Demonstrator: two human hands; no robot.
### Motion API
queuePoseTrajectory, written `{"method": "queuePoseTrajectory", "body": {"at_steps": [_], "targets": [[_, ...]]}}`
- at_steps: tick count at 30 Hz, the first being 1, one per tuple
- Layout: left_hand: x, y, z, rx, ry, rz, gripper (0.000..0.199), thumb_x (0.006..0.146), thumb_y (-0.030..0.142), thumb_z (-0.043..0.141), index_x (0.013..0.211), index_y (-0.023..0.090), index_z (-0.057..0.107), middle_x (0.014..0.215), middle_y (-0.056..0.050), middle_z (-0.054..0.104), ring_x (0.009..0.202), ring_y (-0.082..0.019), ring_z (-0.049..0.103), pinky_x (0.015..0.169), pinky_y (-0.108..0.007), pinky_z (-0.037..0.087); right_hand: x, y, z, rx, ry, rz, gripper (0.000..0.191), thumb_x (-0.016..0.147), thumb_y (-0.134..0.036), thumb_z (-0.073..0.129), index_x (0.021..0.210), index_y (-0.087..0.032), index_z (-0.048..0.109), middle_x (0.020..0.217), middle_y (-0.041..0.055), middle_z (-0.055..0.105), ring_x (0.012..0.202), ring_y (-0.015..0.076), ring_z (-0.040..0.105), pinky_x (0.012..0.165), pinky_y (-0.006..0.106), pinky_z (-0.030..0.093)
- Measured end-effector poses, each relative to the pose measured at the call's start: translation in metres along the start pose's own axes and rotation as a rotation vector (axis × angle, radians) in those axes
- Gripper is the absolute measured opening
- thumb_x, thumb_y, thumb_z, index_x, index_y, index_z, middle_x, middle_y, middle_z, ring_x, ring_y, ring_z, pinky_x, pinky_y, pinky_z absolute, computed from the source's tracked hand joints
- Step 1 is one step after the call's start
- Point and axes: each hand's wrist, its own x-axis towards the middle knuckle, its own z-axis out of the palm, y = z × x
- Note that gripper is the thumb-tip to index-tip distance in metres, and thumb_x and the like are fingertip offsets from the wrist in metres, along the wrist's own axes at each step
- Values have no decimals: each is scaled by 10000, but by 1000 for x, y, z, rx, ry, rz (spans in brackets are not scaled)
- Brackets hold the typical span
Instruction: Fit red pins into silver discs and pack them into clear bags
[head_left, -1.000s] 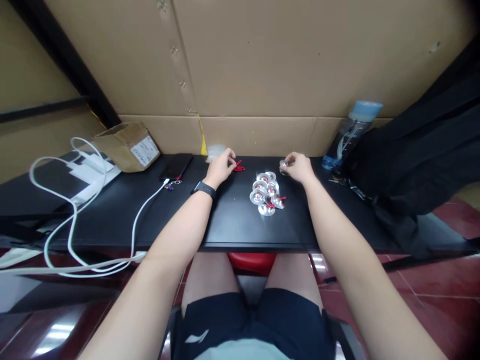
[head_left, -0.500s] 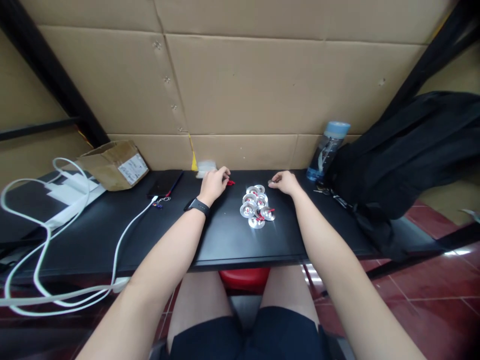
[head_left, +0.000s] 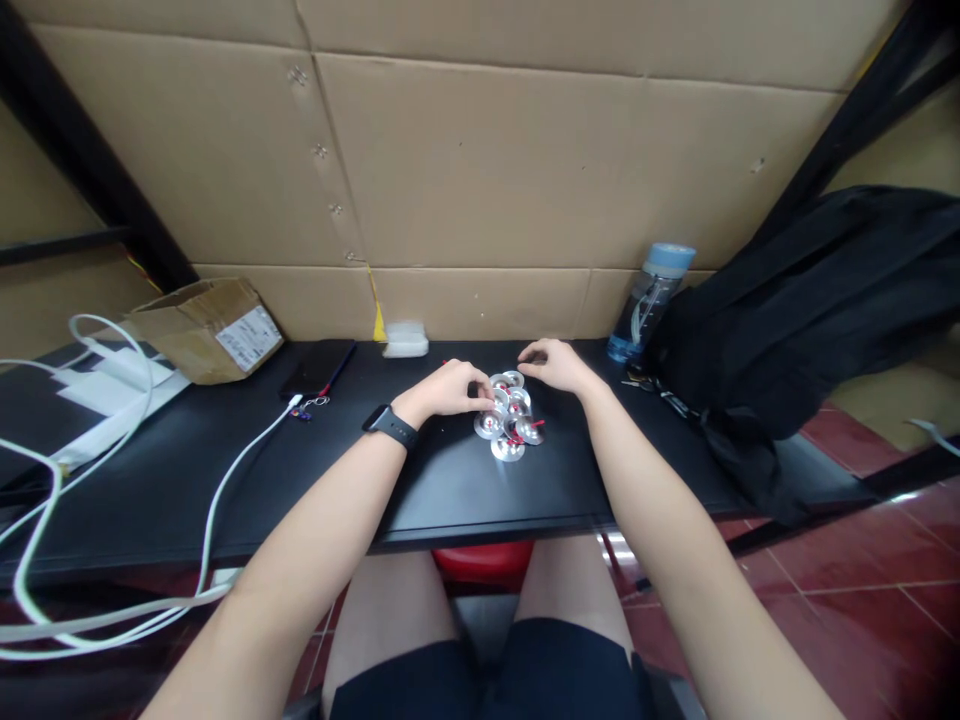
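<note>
A cluster of small silver domed discs with red cords, like finger cymbals [head_left: 508, 449], lies overlapping on the black table [head_left: 450, 490]. My left hand [head_left: 454, 388], with a dark watch [head_left: 391, 427] on its wrist, reaches to the cluster's left side. Its thumb and fingertips close at the edge of one finger cymbal, partly covering it. Just beyond the cluster's far right, my right hand [head_left: 556, 366] hovers low with curved fingers and a gap between thumb and forefinger; nothing shows in it. A bit of red cord [head_left: 445, 362] peeks out behind my left hand.
A small whitish packet [head_left: 406, 340] lies by the cardboard wall. Leftward are a dark phone [head_left: 318, 368], an open cardboard box [head_left: 210, 330] and white cables [head_left: 240, 470]. On the right stand a blue-lidded bottle [head_left: 651, 302], keys [head_left: 637, 380] and a black backpack [head_left: 810, 300].
My left hand has moved right and nearer, from beside the red cord onto the cluster. My right hand has shifted left toward it; the small object at its fingertips no longer shows there.
</note>
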Motion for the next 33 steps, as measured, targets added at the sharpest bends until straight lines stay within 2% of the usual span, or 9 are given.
{"method": "queuePoseTrajectory", "body": {"at_steps": [3,6,12,15,18,23,29,31,33], "targets": [[1,-2,-1,31,34,-28,107,886,295,699,888,246,793,850,0,793,820,-175,725,756,-251,477,-4,-17,0,96,-170,-163,169,774,-350,798,865,-208,799,911,37,742,808,173,640,746,280,470],[2,-3,-5,55,144,-44,100,890,258,685,901,247,784,859,-2,795,841,-184,727,775,-263,483,-8,-33,5,191,-253,-212,286,744,-425,821,923,-204,787,865,18,738,785,163,637,720,262,448],[-1,1,-12,-145,384,-109,114,833,216,726,947,221,718,883,-6,784,842,-187,742,816,-287,526,-12,-54,23,261,-126,-189,294,696,-443,848,858,-219,747,826,-3,745,780,171,670,744,261,457],[-2,2,-12,-206,419,-118,138,827,233,731,958,211,693,881,-17,775,865,-201,743,828,-306,537,-11,-56,29,315,-59,-166,273,704,-432,833,773,-208,694,785,-11,722,717,158,645,720,270,465],[0,2,-10,-213,479,-124,94,839,259,715,874,192,660,868,-21,752,837,-187,721,799,-299,537,-7,-54,35,428,33,-156,305,694,-407,836,813,-204,642,845,-5,706,758,162,642,730,283,487],[4,6,-3,-284,514,-90,116,837,243,718,896,196,630,891,-25,742,887,-198,728,828,-307,543,-3,-47,45,559,12,-172,373,678,-391,846,857,-219,568,903,3,698,851,187,671,775,315,520],[7,15,1,-258,552,-87,128,850,254,718,947,205,649,916,-26,750,896,-206,736,850,-317,545,-1,-46,45,524,51,-118,466,630,-356,870,963,-231,569,993,13,699,909,205,676,774,325,513],[7,15,-1,-204,645,-104,103,888,250,666,980,207,649,940,-28,746,899,-192,723,853,-312,540,-1,-48,43,520,100,-85,453,638,-349,862,962,-236,565,1009,13,697,932,207,675,803,339,513],[6,13,-2,-149,735,-141,67,909,239,615,963,206,638,937,-29,732,888,-183,704,843,-311,536,-1,-51,40,611,145,-46,467,646,-360,857,983,-244,555,1053,23,693,967,209,675,814,343,524]]}}
